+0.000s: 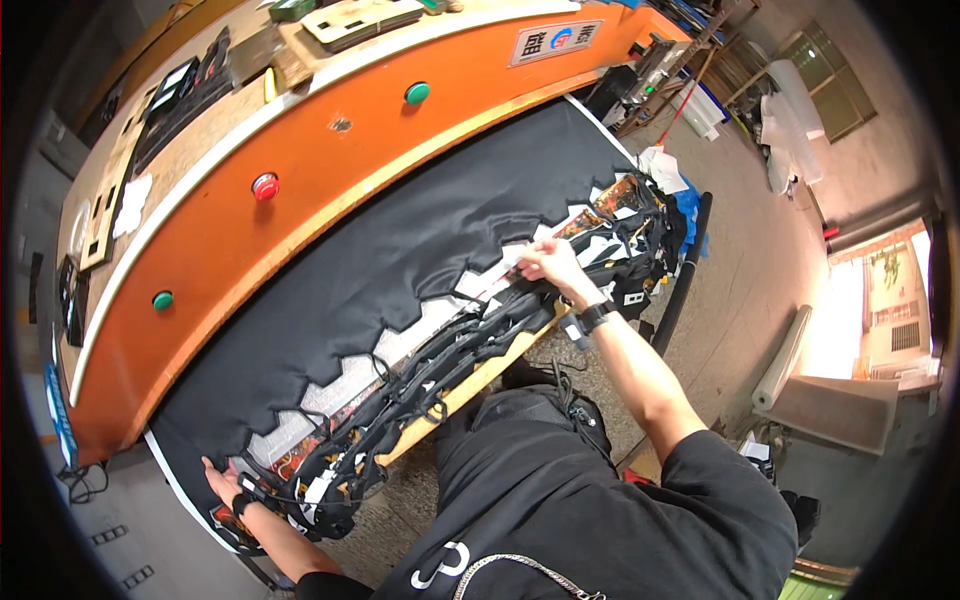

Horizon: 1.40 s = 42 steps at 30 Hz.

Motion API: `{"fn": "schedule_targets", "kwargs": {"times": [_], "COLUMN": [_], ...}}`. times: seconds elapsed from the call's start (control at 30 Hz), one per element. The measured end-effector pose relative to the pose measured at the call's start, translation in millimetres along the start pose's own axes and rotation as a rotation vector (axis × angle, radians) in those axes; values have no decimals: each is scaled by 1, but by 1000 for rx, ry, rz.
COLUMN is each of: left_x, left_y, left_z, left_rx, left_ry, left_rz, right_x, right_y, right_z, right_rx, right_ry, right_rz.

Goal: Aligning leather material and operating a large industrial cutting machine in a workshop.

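A wide black sheet (400, 240) with a zigzag-cut edge lies across the work table. Along that edge runs a pale white strip (330, 400), beside a mass of black offcuts and patterned paper (600, 215). My left hand (222, 482) rests at the sheet's lower left end, its fingers apart and partly hidden at the fingertips. Farther right, my right hand (548, 262) pinches the white strip at the cut edge, its fingers bent.
An orange machine beam (350, 160) with buttons spans behind the sheet, carrying flat templates (360, 20). A black roll (683, 290) stands at the table's right end. A pale roll (785, 355) and grey panel (830, 410) are near the bright doorway.
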<state>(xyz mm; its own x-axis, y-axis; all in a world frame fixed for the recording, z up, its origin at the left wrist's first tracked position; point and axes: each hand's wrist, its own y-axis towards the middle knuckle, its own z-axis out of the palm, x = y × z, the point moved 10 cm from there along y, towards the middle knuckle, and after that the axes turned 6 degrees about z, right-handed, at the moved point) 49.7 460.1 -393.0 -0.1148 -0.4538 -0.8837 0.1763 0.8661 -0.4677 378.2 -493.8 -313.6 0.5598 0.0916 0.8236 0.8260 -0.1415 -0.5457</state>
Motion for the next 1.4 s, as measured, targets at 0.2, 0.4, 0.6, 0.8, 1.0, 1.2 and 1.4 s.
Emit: {"fn": "schedule_targets", "kwargs": {"times": [0.2, 0.4, 0.6, 0.8, 1.0, 1.2, 1.4], "left_x": [-32, -56, 9, 104, 171, 134, 195], "left_y": [-114, -300, -502, -552, -536, -569, -632], "left_z": [26, 161, 343, 456, 470, 480, 506], "left_rx": [-104, -51, 342, 376, 301, 144, 342], "left_ry": [251, 991, 961, 1250, 1587, 1536, 1555], "left_rz": [345, 1089, 1407, 1281, 1073, 1153, 1062], "right_x": [31, 79, 108, 129, 130, 126, 110], "right_y": [40, 124, 240, 287, 286, 309, 351], "right_z": [-163, -294, -350, -332, -314, -314, -324], "right_rx": [-269, -568, -498, -372, -259, -147, -59], "right_ry": [101, -218, -459, -859, -893, -578, -381], "right_rz": [-182, -242, -160, -147, -114, -193, -221]}}
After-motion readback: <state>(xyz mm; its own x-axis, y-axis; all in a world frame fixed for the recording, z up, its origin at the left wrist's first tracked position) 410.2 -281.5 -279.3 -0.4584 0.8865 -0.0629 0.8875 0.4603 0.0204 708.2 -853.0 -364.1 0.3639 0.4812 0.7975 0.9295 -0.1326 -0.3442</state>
